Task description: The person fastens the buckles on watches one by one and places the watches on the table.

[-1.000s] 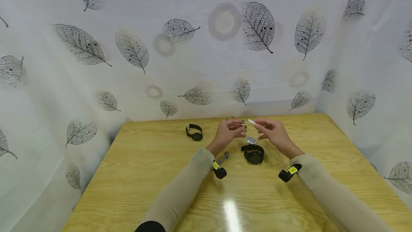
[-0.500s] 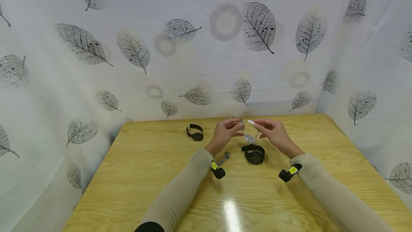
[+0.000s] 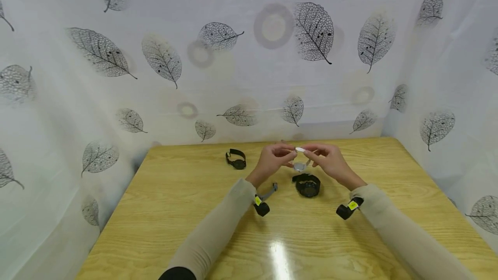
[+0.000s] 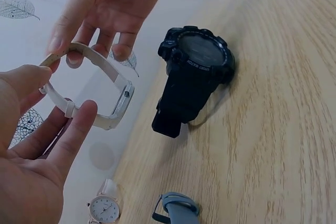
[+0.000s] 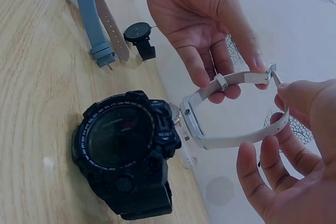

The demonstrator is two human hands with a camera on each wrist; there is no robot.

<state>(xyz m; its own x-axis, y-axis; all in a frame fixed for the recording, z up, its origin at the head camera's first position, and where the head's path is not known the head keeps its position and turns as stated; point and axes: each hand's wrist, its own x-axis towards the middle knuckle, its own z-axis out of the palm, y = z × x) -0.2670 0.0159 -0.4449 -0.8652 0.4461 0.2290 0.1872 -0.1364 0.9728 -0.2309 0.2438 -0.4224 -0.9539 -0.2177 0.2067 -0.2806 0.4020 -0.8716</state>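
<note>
Above the wooden table, both hands hold a white-strapped wristwatch, its face hanging at the bottom of the loop. My left hand pinches the buckle end of the strap between thumb and fingers. My right hand pinches the other strap end, whose tip lies at the buckle in the right wrist view. The strap forms a nearly closed ring. Just in front of the hands, a chunky black digital watch rests on the table.
A watch with a grey-blue strap lies near my left wrist, partly hidden in the head view. A slim black watch stands farther back on the left. Another white-strapped watch lies toward the table's far edge. A leaf-patterned curtain hangs behind.
The two strap ends have come together, the right one moving left to the buckle. The white watch's face has shifted slightly left. The watches on the table stay put.
</note>
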